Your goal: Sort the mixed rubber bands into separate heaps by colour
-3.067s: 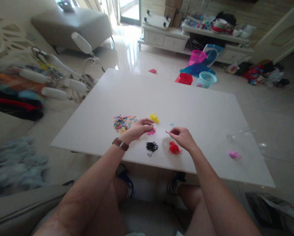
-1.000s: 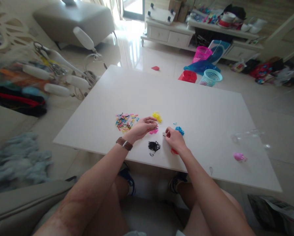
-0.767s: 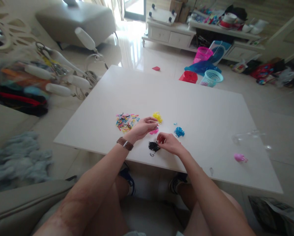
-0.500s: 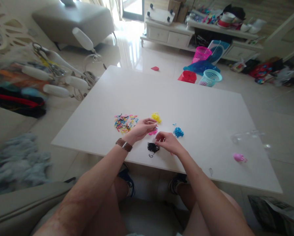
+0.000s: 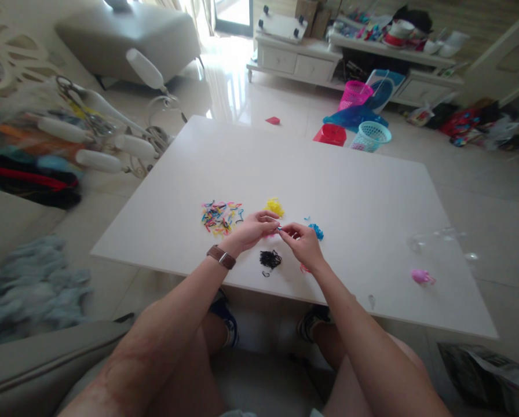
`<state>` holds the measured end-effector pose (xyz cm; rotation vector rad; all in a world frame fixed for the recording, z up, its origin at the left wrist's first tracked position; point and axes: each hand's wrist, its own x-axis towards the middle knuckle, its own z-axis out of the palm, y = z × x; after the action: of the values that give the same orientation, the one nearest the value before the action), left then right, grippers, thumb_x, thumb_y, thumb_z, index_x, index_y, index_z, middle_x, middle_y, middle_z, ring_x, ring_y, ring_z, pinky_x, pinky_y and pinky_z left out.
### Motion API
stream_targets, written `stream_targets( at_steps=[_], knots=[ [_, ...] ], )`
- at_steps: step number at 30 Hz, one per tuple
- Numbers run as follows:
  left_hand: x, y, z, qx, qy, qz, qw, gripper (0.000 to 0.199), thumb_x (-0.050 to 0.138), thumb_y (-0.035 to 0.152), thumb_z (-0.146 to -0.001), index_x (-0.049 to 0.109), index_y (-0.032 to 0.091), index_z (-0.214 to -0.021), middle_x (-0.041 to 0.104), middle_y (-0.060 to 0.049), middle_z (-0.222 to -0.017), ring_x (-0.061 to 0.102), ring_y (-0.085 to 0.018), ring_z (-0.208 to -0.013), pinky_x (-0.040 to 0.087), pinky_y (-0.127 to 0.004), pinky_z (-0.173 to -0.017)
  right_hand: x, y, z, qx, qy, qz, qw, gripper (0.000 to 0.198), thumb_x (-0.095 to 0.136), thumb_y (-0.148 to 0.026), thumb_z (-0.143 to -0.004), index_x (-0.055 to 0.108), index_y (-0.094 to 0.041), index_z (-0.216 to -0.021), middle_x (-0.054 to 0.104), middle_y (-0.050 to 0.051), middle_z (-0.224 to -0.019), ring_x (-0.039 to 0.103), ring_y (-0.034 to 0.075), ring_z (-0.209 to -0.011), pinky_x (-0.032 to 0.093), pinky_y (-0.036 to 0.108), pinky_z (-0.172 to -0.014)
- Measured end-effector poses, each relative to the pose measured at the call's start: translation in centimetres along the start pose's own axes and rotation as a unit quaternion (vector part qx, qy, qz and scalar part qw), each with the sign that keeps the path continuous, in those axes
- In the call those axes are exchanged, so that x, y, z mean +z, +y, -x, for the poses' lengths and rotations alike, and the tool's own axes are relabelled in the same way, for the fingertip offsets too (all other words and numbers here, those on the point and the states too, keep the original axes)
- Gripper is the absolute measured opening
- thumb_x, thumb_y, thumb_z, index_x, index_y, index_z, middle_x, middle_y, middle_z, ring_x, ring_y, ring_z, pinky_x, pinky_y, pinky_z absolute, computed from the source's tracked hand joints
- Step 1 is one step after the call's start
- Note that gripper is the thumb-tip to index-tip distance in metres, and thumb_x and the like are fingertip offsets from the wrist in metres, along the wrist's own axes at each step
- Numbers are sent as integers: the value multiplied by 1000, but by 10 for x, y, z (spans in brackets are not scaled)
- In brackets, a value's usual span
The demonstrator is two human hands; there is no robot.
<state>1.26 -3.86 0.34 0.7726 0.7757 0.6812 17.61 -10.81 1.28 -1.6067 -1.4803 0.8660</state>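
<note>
My left hand (image 5: pixel 258 227) is closed, fingertips pinched on small rubber bands over the table's middle. My right hand (image 5: pixel 300 240) meets it, thumb and forefinger pinched at a tiny bluish rubber band (image 5: pixel 279 229) between the hands. A pink pile (image 5: pixel 269 236) lies mostly hidden under my left hand. Just beyond is a yellow pile (image 5: pixel 274 207), and nearer me a black pile (image 5: pixel 270 259). A blue pile (image 5: pixel 316 231) sits right of my right hand, which partly covers red bands (image 5: pixel 304 267). Left of my left hand spreads a mixed-colour heap of rubber bands (image 5: pixel 220 216).
The white table (image 5: pixel 364 197) carries a pink toy-like object (image 5: pixel 421 277) and a clear plastic item (image 5: pixel 437 238) at the right. Baskets, one light-blue (image 5: pixel 371 136), stand on the floor beyond. A lamp with white shades (image 5: pixel 98 160) is at the left edge.
My right hand has moved up from beside the black pile to my left hand's fingertips. The black pile and some red bands show more fully now.
</note>
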Motion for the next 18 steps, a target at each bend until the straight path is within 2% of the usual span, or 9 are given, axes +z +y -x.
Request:
stream_targets(
  at_steps=[6, 10, 13, 18],
  knots=[
    [0, 2, 0, -11, 9, -4, 1000, 32, 86, 18, -68, 65, 11, -92, 66, -1, -77, 64, -9, -70, 50, -27, -75, -13, 4, -7, 11, 29, 39, 999, 19, 62, -36, -81, 70, -20, -75, 70, 3, -71, 60, 16, -63, 47, 27, -62],
    [-2, 5, 2, -20, 28, 5, 999, 27, 83, 12, -70, 65, 11, -90, 66, -1, -78, 63, -9, -69, 51, -28, -77, -42, 18, -15, 90, 117, 125, 981, 14, 62, -30, -79, 68, -20, -70, 71, 5, -70, 62, 19, -64, 47, 30, -64],
    [-3, 7, 3, -27, 32, 12, 999, 22, 79, 8, -73, 65, 11, -90, 66, -2, -78, 63, -9, -70, 52, -27, -78, -64, 29, -17, 139, 143, 214, 956, 13, 62, -29, -79, 67, -21, -72, 72, 8, -75, 63, 21, -69, 45, 32, -66],
    [-1, 9, 3, -33, 29, 18, 999, 19, 78, 8, -76, 64, 10, -89, 65, -2, -79, 64, -9, -70, 52, -26, -76, -78, 44, -10, 174, 115, 293, 933, 13, 64, -34, -81, 67, -25, -73, 72, 9, -82, 63, 26, -75, 43, 35, -64]
  ],
)
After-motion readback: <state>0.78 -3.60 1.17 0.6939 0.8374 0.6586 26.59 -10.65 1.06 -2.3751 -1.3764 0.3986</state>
